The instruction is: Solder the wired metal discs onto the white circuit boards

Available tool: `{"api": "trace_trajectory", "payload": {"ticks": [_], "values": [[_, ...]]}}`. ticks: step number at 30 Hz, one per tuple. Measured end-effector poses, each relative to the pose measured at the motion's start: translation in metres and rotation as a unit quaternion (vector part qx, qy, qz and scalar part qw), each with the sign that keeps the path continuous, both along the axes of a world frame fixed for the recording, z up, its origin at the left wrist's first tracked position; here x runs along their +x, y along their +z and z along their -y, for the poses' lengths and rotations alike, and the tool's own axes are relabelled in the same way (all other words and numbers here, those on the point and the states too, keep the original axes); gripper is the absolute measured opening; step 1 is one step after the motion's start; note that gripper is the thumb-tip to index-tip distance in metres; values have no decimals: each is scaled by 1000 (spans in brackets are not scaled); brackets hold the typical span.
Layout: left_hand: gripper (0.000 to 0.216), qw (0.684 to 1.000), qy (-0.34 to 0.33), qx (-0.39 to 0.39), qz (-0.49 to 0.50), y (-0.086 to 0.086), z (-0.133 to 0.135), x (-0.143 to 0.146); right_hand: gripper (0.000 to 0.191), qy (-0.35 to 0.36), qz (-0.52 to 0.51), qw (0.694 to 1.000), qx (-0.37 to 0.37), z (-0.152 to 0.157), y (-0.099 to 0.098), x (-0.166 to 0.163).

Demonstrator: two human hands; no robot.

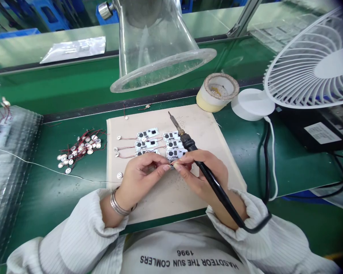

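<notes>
Left hand (143, 173) pinches tight, on what I can't tell; right hand (218, 168), fingertips alongside, grips the soldering iron (208, 173) slanting forward-left, circuit boards (173, 145) just beyond.

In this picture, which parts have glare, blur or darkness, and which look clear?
Head view: glare whitens the stacked clear plastic trays at left; the blue plastic objects behind look soft; the upper right corner is dark; the white rectangular circuit boards look fairly sharp.

Your left hand (141, 177) points toward two o'clock, your right hand (215, 167) toward ten: thumbs (158, 174) and forefingers (154, 158) pinched, fingertips (166, 167) nearly meeting, wrists (107, 210) well apart!
</notes>
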State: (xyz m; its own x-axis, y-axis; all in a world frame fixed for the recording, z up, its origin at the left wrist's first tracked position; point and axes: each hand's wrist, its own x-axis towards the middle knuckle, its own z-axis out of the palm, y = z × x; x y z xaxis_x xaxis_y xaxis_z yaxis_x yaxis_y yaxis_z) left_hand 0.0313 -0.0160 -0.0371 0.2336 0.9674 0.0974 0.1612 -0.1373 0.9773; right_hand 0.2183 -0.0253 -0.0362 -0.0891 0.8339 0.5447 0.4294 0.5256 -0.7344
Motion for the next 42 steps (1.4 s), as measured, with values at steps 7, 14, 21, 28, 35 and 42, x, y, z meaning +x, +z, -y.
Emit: {"api": "trace_trajectory", "payload": {"ticks": [7, 14, 21, 28, 35, 42], "values": [[5, 984, -27, 114, -134, 6, -1, -3, 13, 2, 49, 999, 1, -1, 4, -2], [9, 987, -72, 74, -125, 9, 2, -6, 15, 18, 0, 1000, -8, 2, 1, 0], [8, 989, -57, 73, -118, 5, 0, -7, 26, 38, -53, 997, -40, 2, 0, -3], [6, 976, -54, 144, -153, 7, 0, -5, 17, 20, 29, 999, -20, -1, 6, -4], [5, 966, -17, 189, -177, 8, 2, -2, 14, -10, 60, 998, 2, -1, 9, -5], [6, 983, -8, 139, -116, 4, 4, 0, 12, -22, 67, 997, 6, -2, 10, -5]]}}
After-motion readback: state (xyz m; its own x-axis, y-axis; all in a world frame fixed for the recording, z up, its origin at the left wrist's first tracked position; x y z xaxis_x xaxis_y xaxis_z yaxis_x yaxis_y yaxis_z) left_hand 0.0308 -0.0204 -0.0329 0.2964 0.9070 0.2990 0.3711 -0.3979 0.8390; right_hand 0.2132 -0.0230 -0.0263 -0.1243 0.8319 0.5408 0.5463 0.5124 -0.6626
